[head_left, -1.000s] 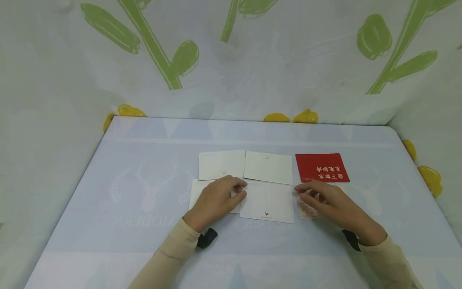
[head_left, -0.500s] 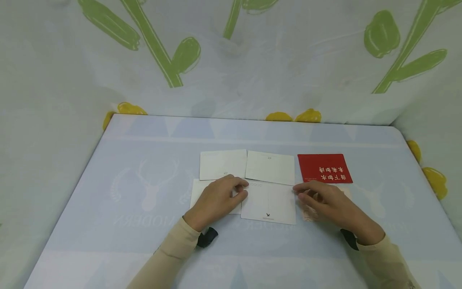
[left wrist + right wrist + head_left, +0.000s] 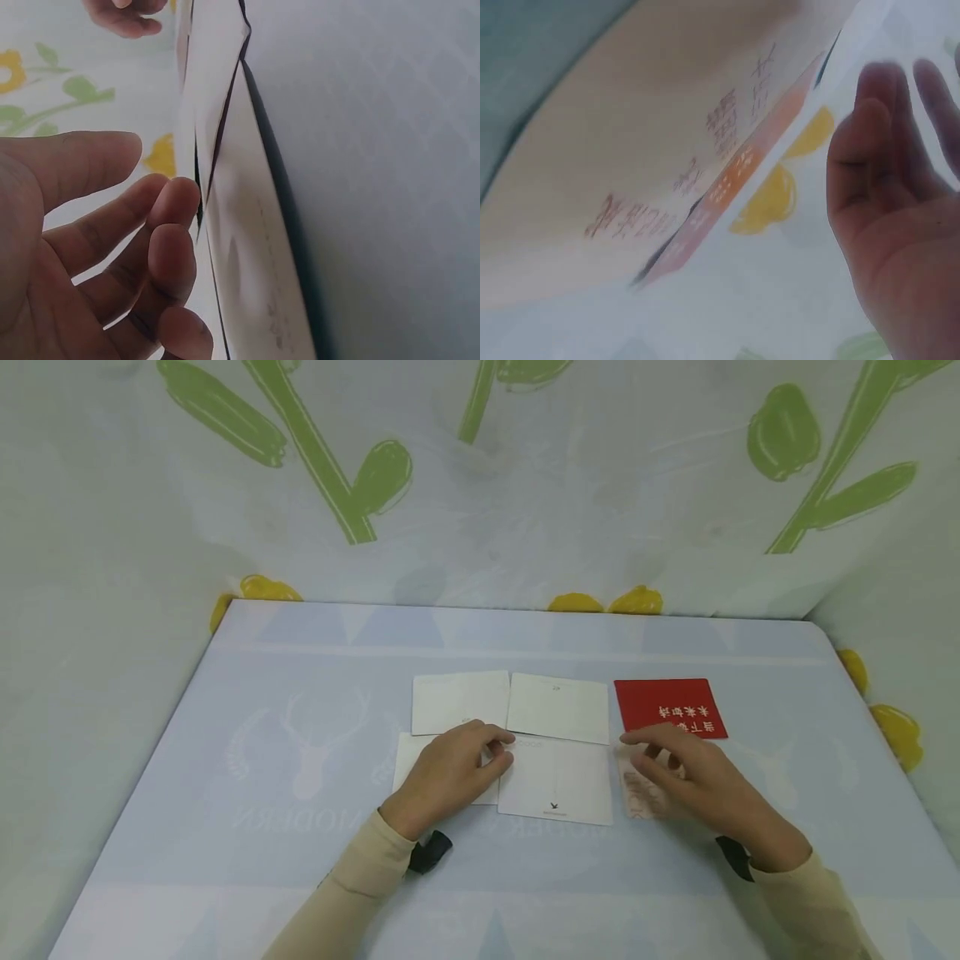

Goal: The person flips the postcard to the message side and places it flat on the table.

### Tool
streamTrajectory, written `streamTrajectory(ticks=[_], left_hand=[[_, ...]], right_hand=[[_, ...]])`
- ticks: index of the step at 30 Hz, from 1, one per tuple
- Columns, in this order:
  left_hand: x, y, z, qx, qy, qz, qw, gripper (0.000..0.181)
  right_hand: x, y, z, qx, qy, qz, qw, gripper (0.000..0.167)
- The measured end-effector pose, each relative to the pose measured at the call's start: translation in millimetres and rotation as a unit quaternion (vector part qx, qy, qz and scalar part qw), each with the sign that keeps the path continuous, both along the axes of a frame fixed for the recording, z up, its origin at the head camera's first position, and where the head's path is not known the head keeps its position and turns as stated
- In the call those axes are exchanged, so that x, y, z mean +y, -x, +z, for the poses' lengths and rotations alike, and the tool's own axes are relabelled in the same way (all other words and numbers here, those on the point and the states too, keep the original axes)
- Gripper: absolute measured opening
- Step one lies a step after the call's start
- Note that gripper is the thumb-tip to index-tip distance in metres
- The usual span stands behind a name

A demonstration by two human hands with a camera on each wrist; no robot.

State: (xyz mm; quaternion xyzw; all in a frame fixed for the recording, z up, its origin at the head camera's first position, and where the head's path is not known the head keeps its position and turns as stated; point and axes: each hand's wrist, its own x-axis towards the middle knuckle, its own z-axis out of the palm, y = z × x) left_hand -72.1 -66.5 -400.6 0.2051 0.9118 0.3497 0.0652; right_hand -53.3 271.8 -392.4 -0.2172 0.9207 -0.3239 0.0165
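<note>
Four white cards lie in two rows on the table, among them the back left card (image 3: 459,700), the back right card (image 3: 558,708) and the front right card (image 3: 555,781). My left hand (image 3: 450,777) is over the front left card (image 3: 405,760), fingers loosely bent around nothing. To the right lies a red card (image 3: 667,697) with white characters; in front of it is a pale pink card (image 3: 637,789). My right hand (image 3: 701,785) is above the pink card and covers part of it and the red card's front edge, its fingers relaxed and holding nothing.
The pale blue table (image 3: 300,852) has printed deer heads and lettering. Behind it and at both sides hangs a white cloth (image 3: 570,502) with green leaves and yellow shapes. A dark object (image 3: 431,852) shows at the left wrist and another (image 3: 735,857) at the right wrist.
My right hand has shifted slightly right and away from me, and now overlaps the red card's front edge. My left hand stays in about the same place, and the cards lie as before.
</note>
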Motion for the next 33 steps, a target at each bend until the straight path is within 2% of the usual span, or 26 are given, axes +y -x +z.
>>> streamTrajectory(ticks=[5,7,15,22,27,33], left_hand=[[2.2,0.8,1.3,0.002,-0.002,-0.005,1.0000,0.023],[2.7,1.1,2.4,0.003,-0.002,-0.004,1.0000,0.023],[6.3,4.3,6.6,0.017,0.002,-0.008,0.9998,0.026],[18.2,9.2,11.3,0.040,0.010,-0.017,0.9990,0.030],[29.9,14.7,13.2,0.066,0.025,-0.031,0.9970,0.034],[44.0,24.1,16.0,0.060,0.060,-0.041,0.9955,0.042]], right_hand=[[7,-4.0,5.4,0.033,-0.010,-0.036,0.9988,0.047],[10,-5.8,9.1,0.033,-0.009,-0.050,0.9982,0.054],[26,-10.1,19.7,-0.022,-0.025,-0.095,0.9950,0.072],[41,-8.7,27.1,-0.013,-0.047,-0.102,0.9935,0.081],[56,-5.0,31.6,-0.033,-0.067,-0.126,0.9892,0.083],[69,2.0,32.0,-0.051,-0.090,-0.141,0.9846,0.084]])
